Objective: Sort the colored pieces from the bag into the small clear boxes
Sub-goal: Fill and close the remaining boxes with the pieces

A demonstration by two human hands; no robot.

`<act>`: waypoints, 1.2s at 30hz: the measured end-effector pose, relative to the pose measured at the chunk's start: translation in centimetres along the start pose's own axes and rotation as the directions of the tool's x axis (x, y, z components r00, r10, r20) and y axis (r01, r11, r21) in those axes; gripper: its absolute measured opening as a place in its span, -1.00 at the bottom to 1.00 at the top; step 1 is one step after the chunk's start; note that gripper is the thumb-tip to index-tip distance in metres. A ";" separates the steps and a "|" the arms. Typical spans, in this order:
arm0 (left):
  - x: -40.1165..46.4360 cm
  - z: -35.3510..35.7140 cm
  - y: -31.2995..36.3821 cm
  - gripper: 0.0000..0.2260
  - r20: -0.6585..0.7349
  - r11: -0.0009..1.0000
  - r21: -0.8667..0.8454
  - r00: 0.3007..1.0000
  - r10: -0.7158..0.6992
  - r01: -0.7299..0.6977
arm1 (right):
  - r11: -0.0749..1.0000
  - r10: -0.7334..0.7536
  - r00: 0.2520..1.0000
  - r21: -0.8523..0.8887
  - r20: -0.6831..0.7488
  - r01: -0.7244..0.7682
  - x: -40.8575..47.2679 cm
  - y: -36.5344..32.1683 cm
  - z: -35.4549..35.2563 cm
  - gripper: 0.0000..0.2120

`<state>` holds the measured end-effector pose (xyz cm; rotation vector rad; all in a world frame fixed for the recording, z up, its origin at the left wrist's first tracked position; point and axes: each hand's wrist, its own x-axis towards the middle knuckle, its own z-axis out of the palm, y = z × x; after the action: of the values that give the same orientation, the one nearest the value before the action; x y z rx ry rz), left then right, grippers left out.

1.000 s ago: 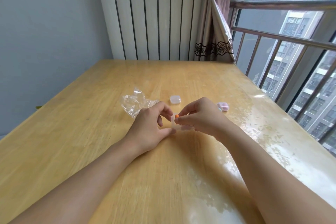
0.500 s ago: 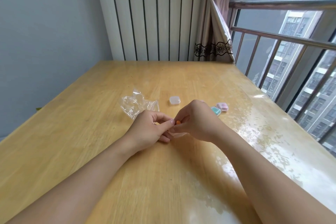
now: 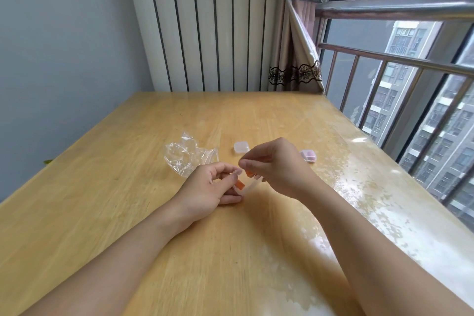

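Left hand point(image 3: 210, 187) pinches small clear plastic box point(image 3: 239, 185) above wooden table point(image 3: 102, 213) | right hand point(image 3: 277, 164) pinches tiny orange piece point(image 3: 248, 174) | light, slick-looking; fingertip hold at sides seems best.

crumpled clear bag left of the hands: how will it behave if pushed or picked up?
The clear bag is probably floppy: it lies crumpled, with creased, raised folds. It looks thin and see-through, so likely very light; a push may slide or bunch it rather than move it cleanly on the glossy table. It looks empty, so a pinch should just collapse the film.
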<state>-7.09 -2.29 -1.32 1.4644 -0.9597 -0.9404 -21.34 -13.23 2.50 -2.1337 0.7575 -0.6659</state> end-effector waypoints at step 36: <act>-0.3 -0.4 0.8 -0.77 0.041 0.990 -0.135 0.998 0.039 -0.033 | 0.990 -0.001 1.000 0.142 -0.015 0.004 0.6 1.5 0.1 -0.68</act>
<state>-6.85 -1.89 -0.52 1.3143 -0.9338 -0.9946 -21.28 -14.41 1.33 -2.0027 0.6947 -0.7166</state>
